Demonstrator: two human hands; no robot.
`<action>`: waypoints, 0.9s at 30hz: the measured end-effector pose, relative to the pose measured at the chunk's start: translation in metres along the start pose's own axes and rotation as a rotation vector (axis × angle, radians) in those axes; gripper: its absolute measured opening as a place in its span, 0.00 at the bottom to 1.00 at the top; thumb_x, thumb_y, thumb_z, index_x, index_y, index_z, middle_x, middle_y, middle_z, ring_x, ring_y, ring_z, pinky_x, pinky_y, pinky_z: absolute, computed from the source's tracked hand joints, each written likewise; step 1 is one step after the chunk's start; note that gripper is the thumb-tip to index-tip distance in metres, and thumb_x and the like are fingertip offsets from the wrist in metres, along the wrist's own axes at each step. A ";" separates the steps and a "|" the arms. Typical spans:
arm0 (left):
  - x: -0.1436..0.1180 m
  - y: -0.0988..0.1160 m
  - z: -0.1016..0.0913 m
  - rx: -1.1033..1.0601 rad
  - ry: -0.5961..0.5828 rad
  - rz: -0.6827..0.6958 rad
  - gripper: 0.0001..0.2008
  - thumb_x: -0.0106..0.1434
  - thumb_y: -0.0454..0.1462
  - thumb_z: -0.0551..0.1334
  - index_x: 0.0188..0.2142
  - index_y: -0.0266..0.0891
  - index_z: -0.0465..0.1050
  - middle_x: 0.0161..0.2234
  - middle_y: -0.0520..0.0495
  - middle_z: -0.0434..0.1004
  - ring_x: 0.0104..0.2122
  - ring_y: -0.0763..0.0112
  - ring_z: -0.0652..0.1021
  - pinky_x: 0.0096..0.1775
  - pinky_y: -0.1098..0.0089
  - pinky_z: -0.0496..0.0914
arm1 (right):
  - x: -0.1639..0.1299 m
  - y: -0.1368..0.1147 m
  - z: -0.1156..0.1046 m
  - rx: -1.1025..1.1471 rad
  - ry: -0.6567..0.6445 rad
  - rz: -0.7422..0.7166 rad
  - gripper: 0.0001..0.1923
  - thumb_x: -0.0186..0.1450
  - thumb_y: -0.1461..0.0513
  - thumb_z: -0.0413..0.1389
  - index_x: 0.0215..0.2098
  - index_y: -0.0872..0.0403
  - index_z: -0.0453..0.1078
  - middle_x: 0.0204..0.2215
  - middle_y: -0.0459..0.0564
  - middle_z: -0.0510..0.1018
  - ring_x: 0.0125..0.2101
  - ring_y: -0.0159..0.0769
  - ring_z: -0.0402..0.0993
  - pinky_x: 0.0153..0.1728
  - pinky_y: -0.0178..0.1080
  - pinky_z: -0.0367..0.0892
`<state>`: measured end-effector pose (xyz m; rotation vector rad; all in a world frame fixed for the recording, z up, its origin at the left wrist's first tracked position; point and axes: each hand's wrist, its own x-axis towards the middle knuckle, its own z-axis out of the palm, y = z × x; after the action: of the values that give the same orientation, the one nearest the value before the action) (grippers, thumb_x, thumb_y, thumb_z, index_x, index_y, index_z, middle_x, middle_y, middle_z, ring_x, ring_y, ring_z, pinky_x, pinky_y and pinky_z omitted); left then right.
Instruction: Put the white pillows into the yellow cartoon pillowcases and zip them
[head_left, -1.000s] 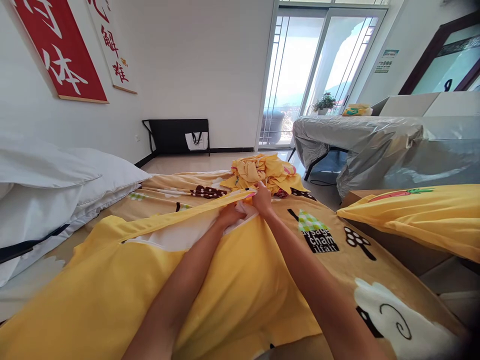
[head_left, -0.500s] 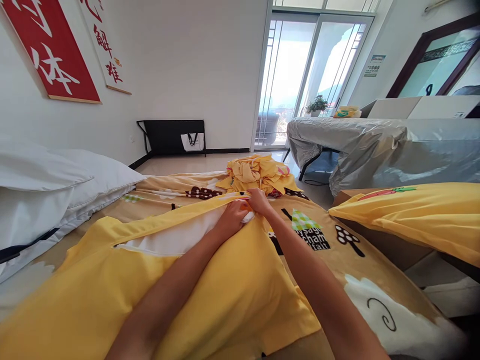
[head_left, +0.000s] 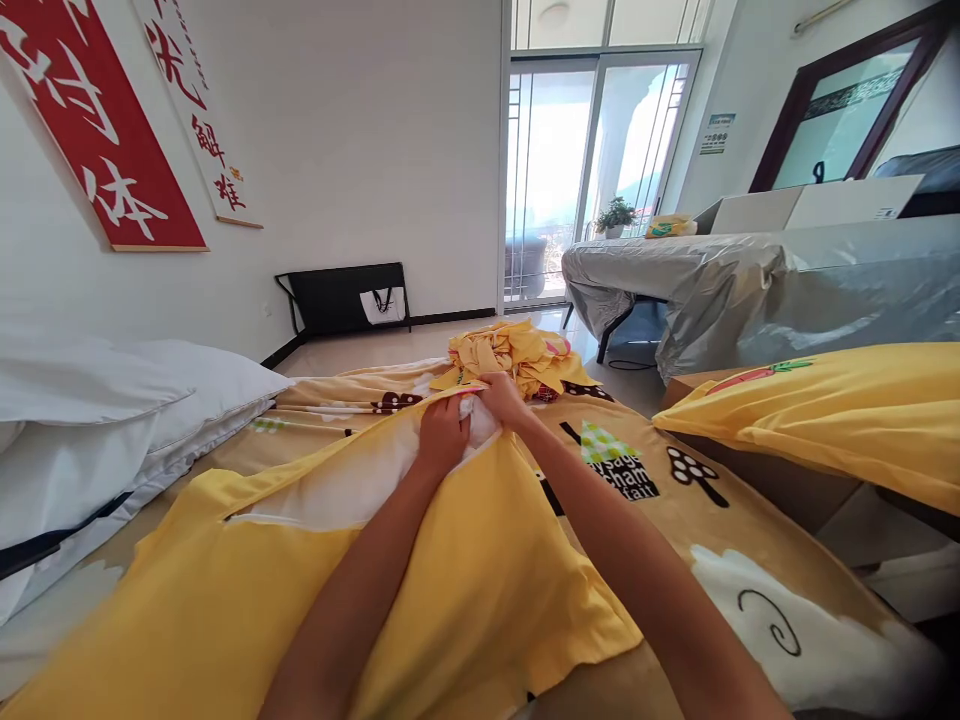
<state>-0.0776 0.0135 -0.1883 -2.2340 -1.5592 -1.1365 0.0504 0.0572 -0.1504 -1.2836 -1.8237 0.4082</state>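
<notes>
From the head view, we see our left hand (head_left: 442, 437) pressing down on the white pillow (head_left: 352, 480), fingers curled around its corner at the open edge of the yellow pillowcase (head_left: 315, 590), which lies across the patterned blanket (head_left: 675, 500) in front of us. Our right hand (head_left: 501, 396), just beside at 1 o'clock, pinches the pillowcase edge shut-fingered. At 12 o'clock beyond both hands sits a crumpled yellow pile (head_left: 517, 355). White pillows (head_left: 112, 400) lie at 9 o'clock.
</notes>
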 end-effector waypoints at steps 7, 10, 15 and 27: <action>-0.008 0.002 0.009 0.018 -0.282 0.391 0.16 0.59 0.32 0.58 0.47 0.39 0.72 0.53 0.40 0.69 0.53 0.59 0.70 0.52 0.61 0.66 | -0.009 -0.002 -0.016 0.017 -0.089 -0.091 0.09 0.50 0.67 0.49 0.22 0.57 0.72 0.18 0.44 0.70 0.24 0.30 0.62 0.25 0.31 0.55; -0.007 0.003 0.018 0.106 -0.331 0.345 0.15 0.63 0.36 0.57 0.50 0.42 0.70 0.58 0.39 0.63 0.56 0.58 0.68 0.54 0.59 0.64 | -0.011 -0.003 -0.023 -0.057 -0.081 -0.132 0.07 0.45 0.69 0.49 0.18 0.56 0.68 0.19 0.45 0.68 0.26 0.31 0.60 0.27 0.32 0.53; -0.008 0.001 0.033 0.146 -0.413 0.306 0.14 0.66 0.38 0.55 0.51 0.42 0.70 0.58 0.38 0.64 0.55 0.57 0.69 0.53 0.59 0.65 | -0.010 0.000 -0.022 -0.141 -0.035 -0.120 0.06 0.45 0.69 0.48 0.19 0.55 0.65 0.19 0.46 0.66 0.26 0.32 0.58 0.28 0.34 0.51; -0.011 0.001 0.033 -0.057 -0.317 0.181 0.13 0.62 0.35 0.59 0.46 0.38 0.73 0.53 0.39 0.71 0.51 0.56 0.72 0.54 0.58 0.64 | 0.004 0.021 -0.018 -0.140 -0.202 -0.159 0.16 0.47 0.68 0.55 0.36 0.56 0.70 0.31 0.48 0.76 0.31 0.34 0.67 0.33 0.32 0.60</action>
<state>-0.0626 0.0234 -0.2184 -2.6342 -1.4032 -0.8179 0.0769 0.0660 -0.1523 -1.2147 -2.1411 0.3380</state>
